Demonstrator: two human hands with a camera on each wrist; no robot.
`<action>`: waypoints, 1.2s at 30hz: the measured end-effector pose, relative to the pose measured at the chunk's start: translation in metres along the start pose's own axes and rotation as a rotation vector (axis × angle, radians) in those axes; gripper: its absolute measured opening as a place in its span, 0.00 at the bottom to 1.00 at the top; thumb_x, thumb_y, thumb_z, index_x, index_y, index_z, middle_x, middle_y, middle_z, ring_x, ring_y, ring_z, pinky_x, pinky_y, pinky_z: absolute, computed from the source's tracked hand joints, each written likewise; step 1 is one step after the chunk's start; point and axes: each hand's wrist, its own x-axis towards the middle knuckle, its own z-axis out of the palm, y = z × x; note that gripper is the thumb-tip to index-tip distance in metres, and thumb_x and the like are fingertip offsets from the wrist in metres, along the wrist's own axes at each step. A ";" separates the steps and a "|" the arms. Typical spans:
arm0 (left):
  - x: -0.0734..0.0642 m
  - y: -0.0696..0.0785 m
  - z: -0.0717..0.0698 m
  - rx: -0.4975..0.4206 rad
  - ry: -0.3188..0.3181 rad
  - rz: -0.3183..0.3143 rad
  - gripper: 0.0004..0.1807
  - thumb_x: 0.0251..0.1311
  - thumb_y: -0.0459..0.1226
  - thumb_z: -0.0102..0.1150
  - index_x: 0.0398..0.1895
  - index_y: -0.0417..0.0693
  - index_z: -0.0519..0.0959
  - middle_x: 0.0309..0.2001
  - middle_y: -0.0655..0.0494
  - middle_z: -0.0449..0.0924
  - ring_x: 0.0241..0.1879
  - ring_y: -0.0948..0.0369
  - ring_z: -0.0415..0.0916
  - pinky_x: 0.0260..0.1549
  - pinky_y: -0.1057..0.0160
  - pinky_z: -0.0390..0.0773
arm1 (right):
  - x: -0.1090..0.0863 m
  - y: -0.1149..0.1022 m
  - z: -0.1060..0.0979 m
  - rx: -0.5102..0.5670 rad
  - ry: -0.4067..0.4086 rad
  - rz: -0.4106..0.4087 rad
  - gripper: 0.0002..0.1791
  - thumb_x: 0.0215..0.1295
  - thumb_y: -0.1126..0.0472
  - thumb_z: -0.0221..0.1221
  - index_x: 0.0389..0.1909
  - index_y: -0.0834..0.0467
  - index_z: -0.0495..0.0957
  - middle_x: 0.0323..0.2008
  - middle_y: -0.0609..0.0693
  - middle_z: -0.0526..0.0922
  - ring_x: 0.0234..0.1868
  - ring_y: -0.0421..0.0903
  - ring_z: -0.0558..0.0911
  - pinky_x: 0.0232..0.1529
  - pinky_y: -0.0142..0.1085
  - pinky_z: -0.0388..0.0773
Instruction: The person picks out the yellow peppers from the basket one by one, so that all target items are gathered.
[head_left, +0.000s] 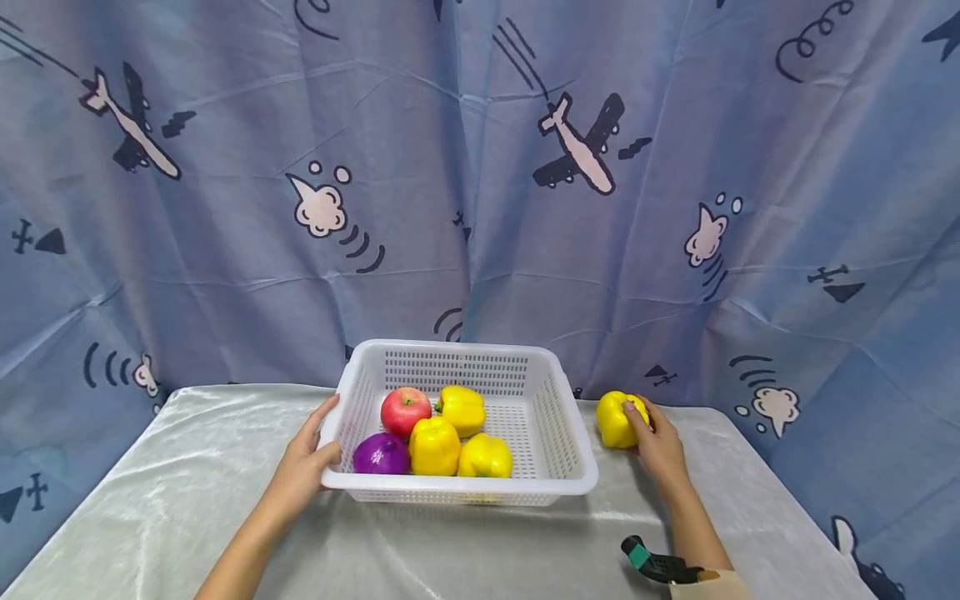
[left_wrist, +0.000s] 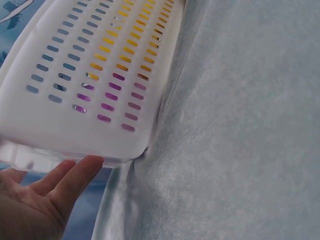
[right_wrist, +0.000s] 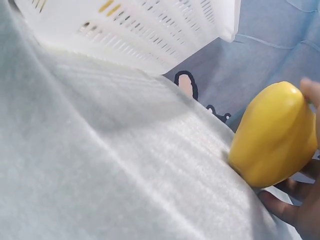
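Note:
A white perforated plastic basket (head_left: 577, 479) stands on the cloth-covered table. Inside lie a red apple (head_left: 406, 412), a purple onion-like ball (head_left: 381, 455) and three yellow bell peppers (head_left: 435, 447). My left hand (head_left: 303, 458) holds the basket's left end, thumb and fingertips at the rim; in the left wrist view its fingers (left_wrist: 82, 177) reach the rim beside the slotted wall. Right of the basket, my right hand (head_left: 660, 437) grips another yellow bell pepper (head_left: 615, 419), thumb on top. The right wrist view shows this pepper (right_wrist: 272, 135) low over the table edge, fingers curled at its side.
Pale, shiny cloth (head_left: 465, 550) covers the table. Behind it hangs a blue curtain (head_left: 480, 208) printed with airplanes and clouds, close to the basket's back rim. A black strap with a teal band (head_left: 641, 557) juts from the right wrist.

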 end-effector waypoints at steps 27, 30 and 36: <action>-0.001 -0.002 0.000 -0.010 -0.001 0.011 0.49 0.53 0.24 0.43 0.81 0.58 0.52 0.70 0.27 0.64 0.58 0.44 0.73 0.34 0.60 0.82 | -0.002 0.001 0.000 0.002 0.185 -0.255 0.32 0.67 0.51 0.64 0.67 0.61 0.71 0.69 0.64 0.70 0.71 0.64 0.68 0.69 0.60 0.68; 0.000 -0.002 0.000 -0.010 0.001 0.014 0.48 0.53 0.24 0.43 0.81 0.58 0.52 0.69 0.27 0.65 0.57 0.45 0.73 0.33 0.60 0.83 | -0.002 0.002 -0.002 -0.001 0.166 -0.261 0.32 0.68 0.50 0.63 0.67 0.62 0.71 0.70 0.64 0.69 0.71 0.63 0.68 0.68 0.60 0.69; 0.000 -0.002 0.000 -0.015 -0.001 0.017 0.48 0.53 0.24 0.44 0.81 0.59 0.52 0.70 0.28 0.65 0.58 0.45 0.73 0.34 0.60 0.83 | -0.002 0.003 -0.003 0.001 0.161 -0.267 0.32 0.68 0.50 0.63 0.68 0.62 0.71 0.71 0.63 0.69 0.72 0.62 0.67 0.68 0.60 0.69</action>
